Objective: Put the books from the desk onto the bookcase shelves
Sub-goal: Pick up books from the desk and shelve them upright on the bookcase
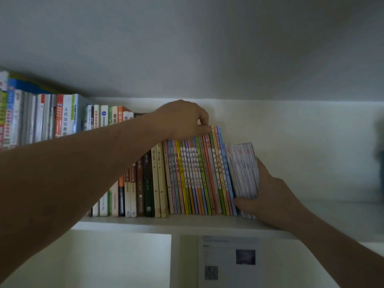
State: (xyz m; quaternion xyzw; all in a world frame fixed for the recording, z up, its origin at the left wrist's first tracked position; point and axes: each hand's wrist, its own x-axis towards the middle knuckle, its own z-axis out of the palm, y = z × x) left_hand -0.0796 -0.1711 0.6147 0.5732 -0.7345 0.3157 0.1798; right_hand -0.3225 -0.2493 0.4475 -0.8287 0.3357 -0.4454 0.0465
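A white bookcase shelf (187,222) carries a long row of upright books; its right part is a set of thin colourful books (197,175) leaning left. My left hand (182,119) reaches over the row and pinches the top edges of the tallest thin books. My right hand (268,196) grips a bundle of small thin booklets (244,169), blurred by motion, pressed against the right end of the row with its lower edge at the shelf board.
Taller books (41,119) fill the shelf's far left. Bare shelf board (332,210) extends to the right of the bundle. Below the shelf hangs a white sheet (228,260) with a small picture and a QR code. A dark blurred object (379,163) sits at the right edge.
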